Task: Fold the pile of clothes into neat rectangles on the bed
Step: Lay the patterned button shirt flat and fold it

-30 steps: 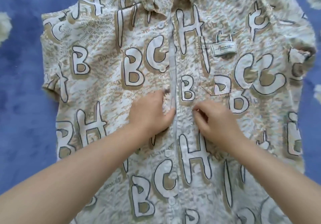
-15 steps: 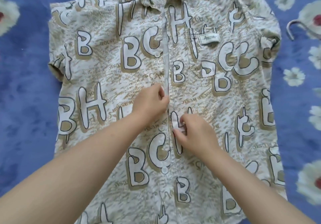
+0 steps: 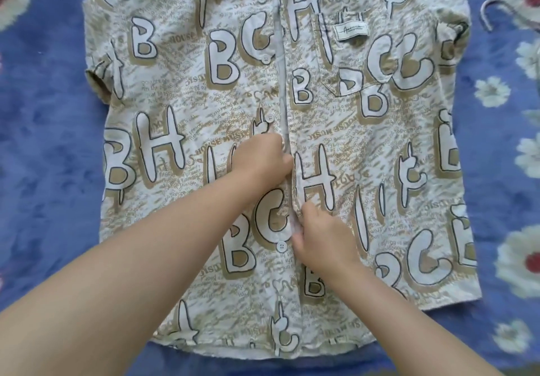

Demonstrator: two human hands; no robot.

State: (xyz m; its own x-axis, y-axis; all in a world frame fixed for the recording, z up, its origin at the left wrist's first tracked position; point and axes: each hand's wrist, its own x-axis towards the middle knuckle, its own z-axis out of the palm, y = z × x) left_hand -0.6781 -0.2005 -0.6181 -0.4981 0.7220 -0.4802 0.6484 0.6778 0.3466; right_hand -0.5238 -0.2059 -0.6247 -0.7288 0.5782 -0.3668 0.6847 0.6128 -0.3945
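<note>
The left hand (image 3: 264,158) has its grip curled tight on the front placket edge of the printed shirt (image 3: 181,89); just below it the right hand (image 3: 320,240) pinches the opposite placket edge beside a white button (image 3: 281,246). Outward from both grips the shirt lies flat, front up, on the blue flowered bed cover (image 3: 46,148), with bare cover showing past both sleeves and the hem. A hanger hook (image 3: 493,10) lies far up-right.

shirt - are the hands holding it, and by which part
Both hands hold the shirt at its front button placket: the left hand grips the placket edge mid-front, the right hand pinches it lower down.
</note>
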